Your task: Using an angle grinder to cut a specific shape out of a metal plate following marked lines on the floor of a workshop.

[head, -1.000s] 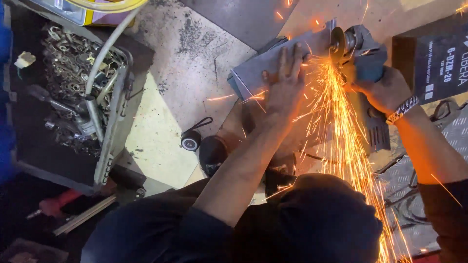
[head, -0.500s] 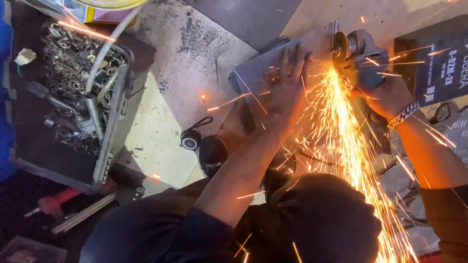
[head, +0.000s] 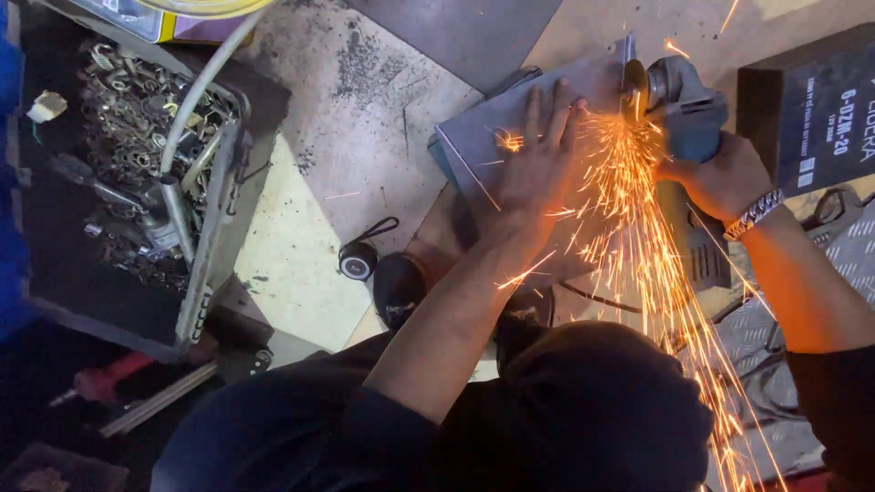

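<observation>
- Floor [head: 365, 100] of stained concrete fills the middle, with a pale yellow patch beside the crate.
- Crate [head: 214, 228], dark and open, sits far left, packed with metal scrap and fittings; a pale hose [head: 196, 100] curves down into it.
- Plate [head: 483, 137], a flat grey metal sheet, lies on the floor at upper centre, tilted so one corner points left.
- Box [head: 811, 109], dark, sits at the upper right edge, just beyond the grinder.
- Grinder [head: 688, 118], blue-grey, lies along the plate's right edge; its disc touches the plate and throws orange sparks [head: 638, 237] down and to the right.
- Left hand [head: 538, 164] lies flat on the plate, fingers spread, pressing it down just left of the disc.
- Right hand [head: 720, 178] is wrapped tight around the grinder's body, a metal bracelet [head: 755, 214] at the wrist.
- Shoe [head: 399, 287], black, rests on the floor below the plate.
- Small round black thing with a strap [head: 357, 260] lies just left of the shoe; what it is cannot be told.
- Red-handled tool [head: 105, 381] lies in shadow at lower left.
</observation>
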